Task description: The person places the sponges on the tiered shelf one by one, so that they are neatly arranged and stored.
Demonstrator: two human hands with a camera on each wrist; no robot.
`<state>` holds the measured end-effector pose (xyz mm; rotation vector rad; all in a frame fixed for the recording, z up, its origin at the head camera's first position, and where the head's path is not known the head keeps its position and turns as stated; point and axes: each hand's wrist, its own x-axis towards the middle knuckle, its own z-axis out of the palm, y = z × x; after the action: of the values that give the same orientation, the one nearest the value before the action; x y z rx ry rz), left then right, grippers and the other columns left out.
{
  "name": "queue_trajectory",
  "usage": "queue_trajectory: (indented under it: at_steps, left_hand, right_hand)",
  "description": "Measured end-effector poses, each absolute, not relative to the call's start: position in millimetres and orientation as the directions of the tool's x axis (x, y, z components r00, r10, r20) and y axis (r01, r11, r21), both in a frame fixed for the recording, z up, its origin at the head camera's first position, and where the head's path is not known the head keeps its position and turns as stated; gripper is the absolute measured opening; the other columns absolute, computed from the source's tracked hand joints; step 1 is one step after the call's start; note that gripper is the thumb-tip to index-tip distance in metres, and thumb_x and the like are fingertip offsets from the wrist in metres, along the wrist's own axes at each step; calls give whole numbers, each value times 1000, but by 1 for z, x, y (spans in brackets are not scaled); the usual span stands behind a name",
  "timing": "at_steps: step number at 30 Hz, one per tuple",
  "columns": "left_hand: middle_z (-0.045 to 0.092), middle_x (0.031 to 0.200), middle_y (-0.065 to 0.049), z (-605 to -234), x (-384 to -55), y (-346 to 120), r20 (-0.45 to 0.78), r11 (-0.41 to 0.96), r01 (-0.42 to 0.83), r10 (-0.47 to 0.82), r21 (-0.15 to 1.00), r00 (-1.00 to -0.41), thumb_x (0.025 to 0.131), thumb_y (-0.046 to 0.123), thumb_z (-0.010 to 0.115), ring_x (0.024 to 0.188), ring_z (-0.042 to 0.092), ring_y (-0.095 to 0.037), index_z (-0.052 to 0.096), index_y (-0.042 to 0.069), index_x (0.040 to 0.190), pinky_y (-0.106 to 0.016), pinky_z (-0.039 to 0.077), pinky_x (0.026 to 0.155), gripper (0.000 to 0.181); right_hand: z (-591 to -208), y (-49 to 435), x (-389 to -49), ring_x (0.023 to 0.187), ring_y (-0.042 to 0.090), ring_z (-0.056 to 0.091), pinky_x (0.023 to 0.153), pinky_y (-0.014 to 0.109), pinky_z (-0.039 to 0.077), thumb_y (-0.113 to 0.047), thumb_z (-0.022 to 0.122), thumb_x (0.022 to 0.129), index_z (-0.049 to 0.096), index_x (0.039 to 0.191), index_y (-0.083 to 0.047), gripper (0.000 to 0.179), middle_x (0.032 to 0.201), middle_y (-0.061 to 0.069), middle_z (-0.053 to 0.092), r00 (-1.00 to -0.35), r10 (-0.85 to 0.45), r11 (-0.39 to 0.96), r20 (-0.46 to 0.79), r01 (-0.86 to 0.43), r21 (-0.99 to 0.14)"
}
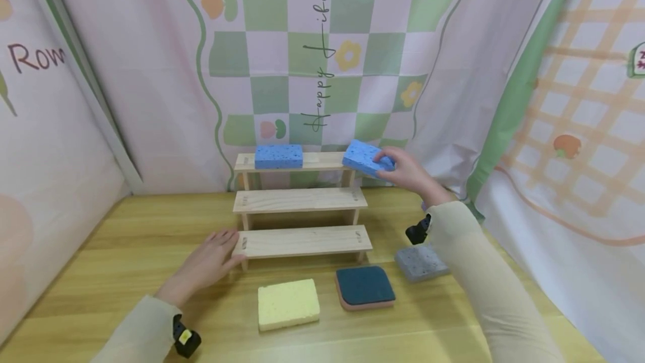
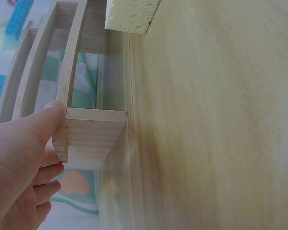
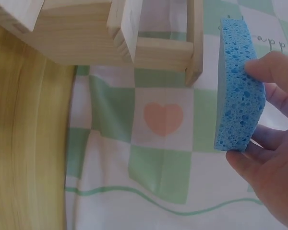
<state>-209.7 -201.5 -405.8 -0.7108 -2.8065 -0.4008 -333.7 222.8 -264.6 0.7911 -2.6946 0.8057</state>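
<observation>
A three-tier wooden step rack (image 1: 301, 241) stands on the table. My left hand (image 1: 206, 265) holds the left end of its lowest step, thumb at the front edge, as the left wrist view shows with the hand (image 2: 24, 167) at the board's end. My right hand (image 1: 405, 171) grips a blue sponge (image 1: 363, 157) by its right end, slightly tilted, at the right end of the top step. In the right wrist view a gap shows between this sponge (image 3: 237, 91) and the rack. Another blue sponge (image 1: 279, 157) lies on the top step, left of its middle.
In front of the rack lie a yellow sponge (image 1: 289, 305) and a dark-topped sponge with a pink underside (image 1: 365, 286). A grey sponge (image 1: 419, 262) lies further right, beside my right forearm. A checked curtain (image 1: 347, 49) hangs behind the rack.
</observation>
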Motion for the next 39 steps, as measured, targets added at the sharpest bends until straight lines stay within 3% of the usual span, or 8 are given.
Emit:
queue_trajectory:
  at_steps: [17,39]
  left_hand:
    - [41,133,-29,-406,-209,-200,266,852,484,428,201,-864,94,36,52,124,35,-43,44,-12,129,-52,23,105,60]
    - [41,134,-28,-405,-209,-200,260,852,481,426,206,-867,94,35,52,124,35,-43,43,-12,129,-52,23,105,59]
  right_hand:
    - [-267,192,-341,127,39,32,103,53,26,-7,64,84,58,101,-4,18,137,22,39,-818,-479,674,319,-576,-463]
    - [-269,166,-355,118,31,42,99,47,32,-9,64,84,60,104,-4,20,124,16,52,-807,-507,676,303,-591,-440]
